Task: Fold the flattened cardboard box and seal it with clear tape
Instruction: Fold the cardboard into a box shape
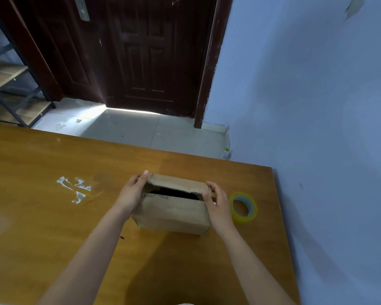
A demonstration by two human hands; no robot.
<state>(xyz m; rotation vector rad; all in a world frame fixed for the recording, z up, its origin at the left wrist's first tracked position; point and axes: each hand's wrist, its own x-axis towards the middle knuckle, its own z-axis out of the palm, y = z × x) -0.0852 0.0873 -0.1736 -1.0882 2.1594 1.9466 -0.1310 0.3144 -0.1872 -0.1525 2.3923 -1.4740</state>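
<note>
orange-brown wood makes the counter point(53, 216) filling the lower frame. a cardboard box point(174, 213) sits at centre, its two top flaps nearly meeting over a dark gap. the left hand point(131, 193) grips the box's left end, the right hand point(218, 202) its right end, fingers curled on the flap edges. a clear tape roll point(243, 207) stands just right of the right hand. tape scraps point(75, 188) stick at centre left.

The cardboard box point(173, 213) sits on the table point(53, 216), the tape roll point(243, 207) just right of it.
</note>
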